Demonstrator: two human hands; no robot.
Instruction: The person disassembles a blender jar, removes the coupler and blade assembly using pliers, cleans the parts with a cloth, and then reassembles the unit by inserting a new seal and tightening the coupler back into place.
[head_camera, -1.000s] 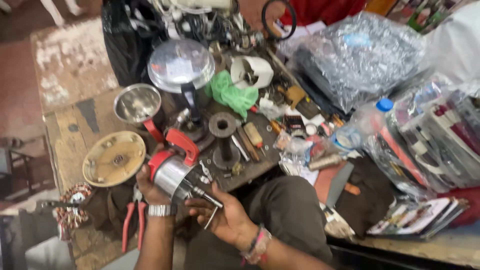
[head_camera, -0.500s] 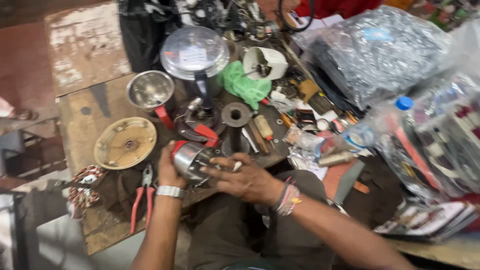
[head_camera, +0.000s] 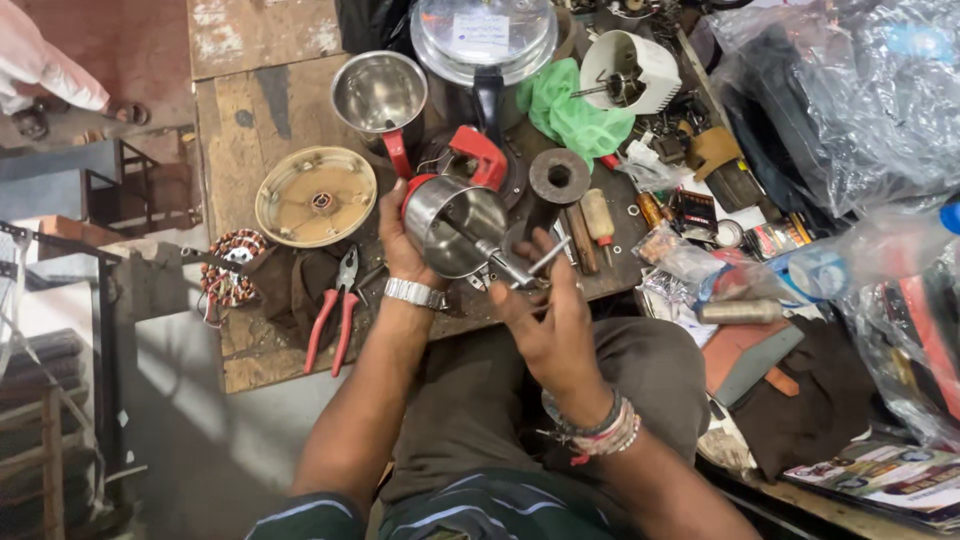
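Note:
My left hand (head_camera: 400, 243), with a metal watch on the wrist, grips a small steel jar with a red handle (head_camera: 457, 226), tilted so its mouth faces me. My right hand (head_camera: 548, 315) holds a slim metal tool (head_camera: 510, 267) whose shaft reaches into the jar's mouth. Both hands are over the near edge of the cluttered wooden workbench (head_camera: 250, 350), above my lap.
Red-handled pliers (head_camera: 335, 310) and a copper-wound motor stator (head_camera: 232, 268) lie left. A round brass plate (head_camera: 315, 196), steel cup (head_camera: 380, 95), lidded steel pot (head_camera: 487, 40), green cloth (head_camera: 570, 115), white housing (head_camera: 628, 70) and screwdrivers (head_camera: 600, 220) crowd the bench. Plastic bags (head_camera: 850, 110) pile right.
The camera has moved closer. The jar has been lifted and tipped toward me in my left hand, and my right hand has shifted to its front with the tool in the opening.

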